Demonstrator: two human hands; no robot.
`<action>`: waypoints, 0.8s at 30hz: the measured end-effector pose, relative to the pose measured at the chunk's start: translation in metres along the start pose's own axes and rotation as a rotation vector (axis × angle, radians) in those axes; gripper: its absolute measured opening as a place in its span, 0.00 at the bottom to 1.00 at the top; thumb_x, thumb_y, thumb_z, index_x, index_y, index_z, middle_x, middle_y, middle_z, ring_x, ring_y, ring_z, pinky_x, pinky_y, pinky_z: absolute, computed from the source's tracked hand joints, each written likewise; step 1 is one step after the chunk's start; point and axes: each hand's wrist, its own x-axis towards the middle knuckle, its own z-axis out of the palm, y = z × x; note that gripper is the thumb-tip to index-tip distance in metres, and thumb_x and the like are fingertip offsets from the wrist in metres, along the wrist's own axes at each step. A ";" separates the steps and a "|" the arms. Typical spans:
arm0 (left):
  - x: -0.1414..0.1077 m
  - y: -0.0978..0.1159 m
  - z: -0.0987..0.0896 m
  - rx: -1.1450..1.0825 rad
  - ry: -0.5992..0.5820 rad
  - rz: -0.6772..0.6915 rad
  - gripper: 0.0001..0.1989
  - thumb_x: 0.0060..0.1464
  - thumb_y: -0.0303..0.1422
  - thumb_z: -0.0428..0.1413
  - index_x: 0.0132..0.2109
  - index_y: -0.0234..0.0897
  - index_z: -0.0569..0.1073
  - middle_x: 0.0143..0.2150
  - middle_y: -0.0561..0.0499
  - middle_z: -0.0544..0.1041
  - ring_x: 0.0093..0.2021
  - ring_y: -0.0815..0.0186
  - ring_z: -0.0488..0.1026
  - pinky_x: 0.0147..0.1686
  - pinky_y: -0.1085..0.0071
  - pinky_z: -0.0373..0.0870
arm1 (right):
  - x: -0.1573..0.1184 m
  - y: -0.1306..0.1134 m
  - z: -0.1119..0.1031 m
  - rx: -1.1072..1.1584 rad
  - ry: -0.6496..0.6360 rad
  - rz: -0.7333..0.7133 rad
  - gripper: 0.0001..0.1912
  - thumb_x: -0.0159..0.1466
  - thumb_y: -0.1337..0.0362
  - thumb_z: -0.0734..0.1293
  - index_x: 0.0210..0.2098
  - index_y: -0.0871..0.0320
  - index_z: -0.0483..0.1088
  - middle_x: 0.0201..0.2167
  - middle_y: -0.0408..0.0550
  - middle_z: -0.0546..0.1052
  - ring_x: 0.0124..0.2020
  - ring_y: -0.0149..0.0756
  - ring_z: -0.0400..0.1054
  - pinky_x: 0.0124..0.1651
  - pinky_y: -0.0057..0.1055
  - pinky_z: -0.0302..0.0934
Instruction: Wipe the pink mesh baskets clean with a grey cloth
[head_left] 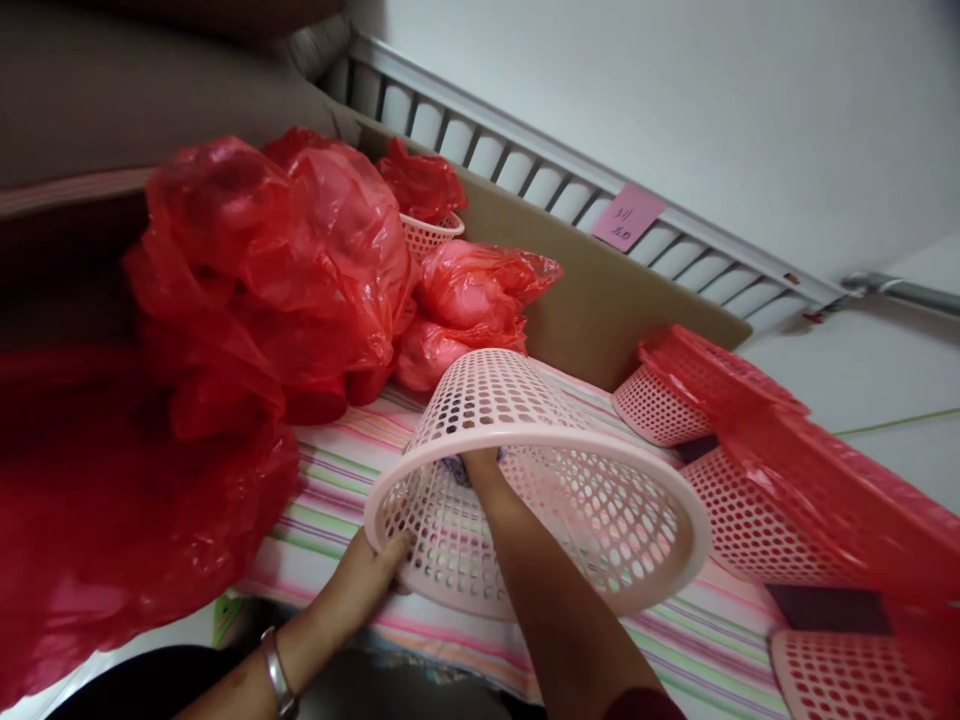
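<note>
A pink perforated basket (525, 435) lies tipped on its side over a striped cloth (330, 500), its wide mouth facing me. My left hand (386, 565), below a silver bracelet, grips the basket's rim at the lower left, with the thumb on the inside. My right arm reaches through the mouth, and my right hand (480, 460) is deep inside the basket. A bluish, crumpled cloth (457, 468) shows beside that hand, against the inner wall. The right fingers are mostly hidden.
Red plastic bags (277, 260) are heaped at the left. Behind them stands a small pink basket (431, 232). Several pink baskets with red bags over them (772, 520) line the right. A brown board (585, 290) and a white railing with a pink note (628, 215) stand behind.
</note>
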 end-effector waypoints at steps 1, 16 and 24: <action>0.000 -0.001 0.001 -0.009 0.002 0.002 0.30 0.54 0.40 0.51 0.61 0.35 0.57 0.37 0.46 0.78 0.29 0.59 0.76 0.20 0.66 0.75 | -0.004 0.000 -0.002 -0.008 -0.004 -0.011 0.16 0.65 0.62 0.55 0.47 0.57 0.69 0.47 0.51 0.74 0.54 0.42 0.62 0.55 0.40 0.53; 0.003 0.010 -0.010 0.148 0.213 0.235 0.18 0.48 0.41 0.56 0.43 0.34 0.76 0.40 0.46 0.81 0.50 0.51 0.73 0.51 0.58 0.68 | -0.211 -0.003 -0.034 -0.049 -0.170 -0.213 0.28 0.47 0.71 0.63 0.49 0.56 0.69 0.46 0.52 0.72 0.48 0.44 0.64 0.53 0.37 0.55; 0.012 0.023 -0.027 0.151 0.275 0.290 0.24 0.47 0.42 0.55 0.48 0.30 0.75 0.50 0.40 0.78 0.54 0.49 0.70 0.57 0.54 0.61 | -0.169 -0.010 -0.034 -0.026 -0.113 -0.095 0.25 0.49 0.71 0.62 0.48 0.57 0.69 0.42 0.53 0.75 0.44 0.44 0.68 0.48 0.37 0.60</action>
